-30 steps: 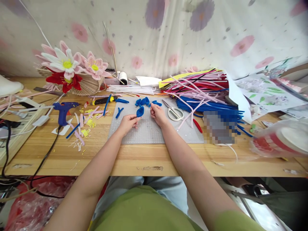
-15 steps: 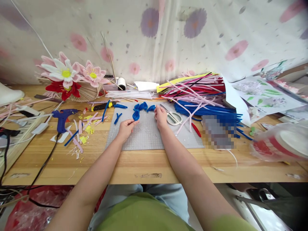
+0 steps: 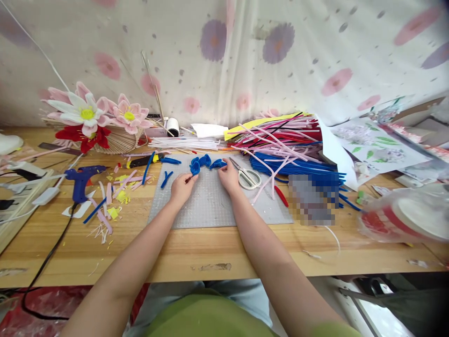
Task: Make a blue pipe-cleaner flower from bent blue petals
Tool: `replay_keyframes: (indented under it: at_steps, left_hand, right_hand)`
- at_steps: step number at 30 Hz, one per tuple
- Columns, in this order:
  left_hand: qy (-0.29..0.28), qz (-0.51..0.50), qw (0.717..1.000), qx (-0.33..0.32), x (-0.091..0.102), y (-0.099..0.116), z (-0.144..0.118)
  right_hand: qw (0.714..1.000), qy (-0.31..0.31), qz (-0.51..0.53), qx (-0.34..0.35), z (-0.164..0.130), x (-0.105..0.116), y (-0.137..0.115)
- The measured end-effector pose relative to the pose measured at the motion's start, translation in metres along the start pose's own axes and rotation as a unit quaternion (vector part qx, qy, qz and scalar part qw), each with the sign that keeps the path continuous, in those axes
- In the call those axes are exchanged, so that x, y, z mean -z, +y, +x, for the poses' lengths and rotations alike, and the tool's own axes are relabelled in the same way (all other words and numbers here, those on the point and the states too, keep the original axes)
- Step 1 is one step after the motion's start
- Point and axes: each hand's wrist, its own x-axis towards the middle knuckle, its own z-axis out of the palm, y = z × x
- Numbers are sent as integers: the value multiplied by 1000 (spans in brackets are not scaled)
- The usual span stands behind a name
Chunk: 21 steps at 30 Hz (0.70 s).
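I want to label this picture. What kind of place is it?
Probably a home craft desk for making flowers: heaps of pipe cleaners, a glue gun, finished flowers, and the left hand holding a blue petal.

Both bare arms reach straight out, side by side. The left hand point(image 3: 181, 186) has its fingers curled and pinched together. The right hand point(image 3: 227, 176) lies flatter, fingers bent, close beside the left.

No writing, label, brand or number can be read on anything here; the printed paper sheets point(image 3: 377, 140) show only flower pictures.
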Motion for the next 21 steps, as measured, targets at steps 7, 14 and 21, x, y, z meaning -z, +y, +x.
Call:
replay_keyframes:
  at_steps: [7,14,21]
  left_hand:
    - [44,-238,960,141,-15,7,-9]
    - [74,-322,928,173,-8,17,-24]
    - [83,-274,946,152,-8,7,-27]
  right_hand:
    - [993,-68,-92,-5,-2,3,-5]
    - [979,43,-189,56,-12,-4,-8]
    - [975,37,-182,121,-7,-7,2]
